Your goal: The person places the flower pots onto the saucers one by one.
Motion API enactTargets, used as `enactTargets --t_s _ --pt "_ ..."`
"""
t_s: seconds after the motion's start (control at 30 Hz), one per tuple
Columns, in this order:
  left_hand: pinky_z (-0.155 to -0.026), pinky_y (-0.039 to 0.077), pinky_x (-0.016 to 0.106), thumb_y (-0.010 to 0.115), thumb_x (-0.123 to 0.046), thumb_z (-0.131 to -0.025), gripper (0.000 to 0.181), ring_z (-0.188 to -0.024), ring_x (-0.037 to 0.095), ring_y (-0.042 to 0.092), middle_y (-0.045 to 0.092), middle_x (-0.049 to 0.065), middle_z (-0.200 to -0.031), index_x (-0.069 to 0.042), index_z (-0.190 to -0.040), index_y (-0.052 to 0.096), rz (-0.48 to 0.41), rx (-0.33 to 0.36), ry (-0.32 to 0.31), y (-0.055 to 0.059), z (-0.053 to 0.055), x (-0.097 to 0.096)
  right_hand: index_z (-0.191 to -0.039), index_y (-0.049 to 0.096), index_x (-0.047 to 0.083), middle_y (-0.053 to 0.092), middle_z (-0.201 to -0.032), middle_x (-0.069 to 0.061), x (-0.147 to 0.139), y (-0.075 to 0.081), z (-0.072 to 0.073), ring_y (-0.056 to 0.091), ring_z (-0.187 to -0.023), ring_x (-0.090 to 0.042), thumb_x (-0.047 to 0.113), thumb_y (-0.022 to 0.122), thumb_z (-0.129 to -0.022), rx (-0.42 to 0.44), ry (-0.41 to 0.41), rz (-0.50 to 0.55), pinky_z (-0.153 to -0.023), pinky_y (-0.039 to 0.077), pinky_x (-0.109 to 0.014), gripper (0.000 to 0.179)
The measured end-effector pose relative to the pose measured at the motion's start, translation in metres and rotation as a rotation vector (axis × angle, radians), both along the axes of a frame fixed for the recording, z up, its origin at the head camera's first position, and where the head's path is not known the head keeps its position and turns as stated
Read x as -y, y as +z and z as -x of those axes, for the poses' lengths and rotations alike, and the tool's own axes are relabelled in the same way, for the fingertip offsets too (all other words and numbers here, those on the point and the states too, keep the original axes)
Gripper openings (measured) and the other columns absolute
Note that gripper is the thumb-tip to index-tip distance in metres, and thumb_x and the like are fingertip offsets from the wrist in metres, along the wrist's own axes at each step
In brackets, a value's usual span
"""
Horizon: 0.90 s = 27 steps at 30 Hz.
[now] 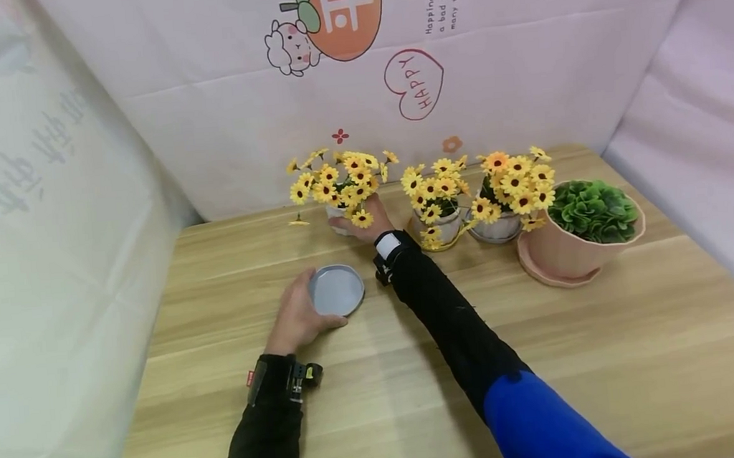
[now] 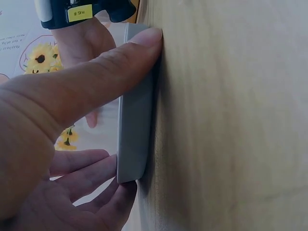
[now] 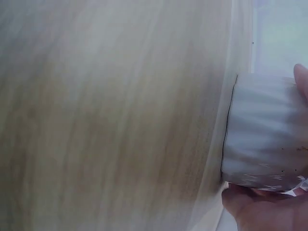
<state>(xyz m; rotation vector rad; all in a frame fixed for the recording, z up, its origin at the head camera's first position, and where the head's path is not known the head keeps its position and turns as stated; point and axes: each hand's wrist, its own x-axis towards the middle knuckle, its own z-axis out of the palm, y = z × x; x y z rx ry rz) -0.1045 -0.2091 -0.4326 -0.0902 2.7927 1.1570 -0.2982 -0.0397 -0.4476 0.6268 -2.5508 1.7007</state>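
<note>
A round grey-blue saucer (image 1: 336, 290) lies low at the table, its rim pinched between the thumb and fingers of my left hand (image 1: 297, 312). In the left wrist view the saucer (image 2: 134, 125) shows edge-on beside the wood. Farther back, my right hand (image 1: 373, 221) grips a white flowerpot (image 3: 264, 132) of yellow daisies (image 1: 344, 180). The pot's base is close to the tabletop in the right wrist view; whether it touches I cannot tell. Blossoms hide much of the pot and some fingers in the head view.
Right of the right hand stand a daisy pot on a yellow saucer (image 1: 444, 244), another daisy pot (image 1: 496, 226) on a grey saucer, and a pink pot (image 1: 569, 245) of green leaves on a pink saucer. A printed cloth (image 1: 229, 125) hangs behind the wooden table (image 1: 368, 408).
</note>
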Motion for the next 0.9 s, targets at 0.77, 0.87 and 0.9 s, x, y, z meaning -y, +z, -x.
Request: enactTargets --t_s 0.77,0.87,0.9 --pt "-0.121 0.041 0.06 0.1 -0.02 -0.069 0.117 -0.145 0.046 0.047 0.046 0.028 -0.159 0.002 -0.161 0.033 0.001 0.001 -0.029 0.001 0.0 0.0 -0.157 0.047 0.014 0.048 -0.161 -0.014 -0.02 0.014 -0.028 0.047 -0.148 -0.033 0.035 0.081 -0.092 0.197 -0.03 -0.098 -0.125 0.04 -0.048 0.077" --pt "-0.121 0.042 0.06 0.101 -0.02 -0.068 0.116 -0.144 0.046 0.048 0.046 0.028 -0.158 0.002 -0.16 0.033 -0.001 -0.005 -0.035 0.0 0.001 0.001 -0.161 0.042 0.014 0.042 -0.166 -0.015 -0.024 0.013 -0.032 0.042 -0.152 -0.033 0.037 0.079 -0.092 0.251 -0.037 -0.103 -0.128 0.037 -0.05 0.081" --pt "-0.121 0.041 0.061 0.101 -0.02 -0.068 0.116 -0.145 0.046 0.048 0.046 0.028 -0.158 0.002 -0.16 0.033 -0.005 -0.005 -0.036 0.0 0.001 0.0 -0.163 0.038 0.014 0.038 -0.168 -0.015 -0.027 0.014 -0.035 0.038 -0.155 -0.034 0.039 0.079 -0.092 0.29 -0.048 -0.107 -0.129 0.035 -0.05 0.086"
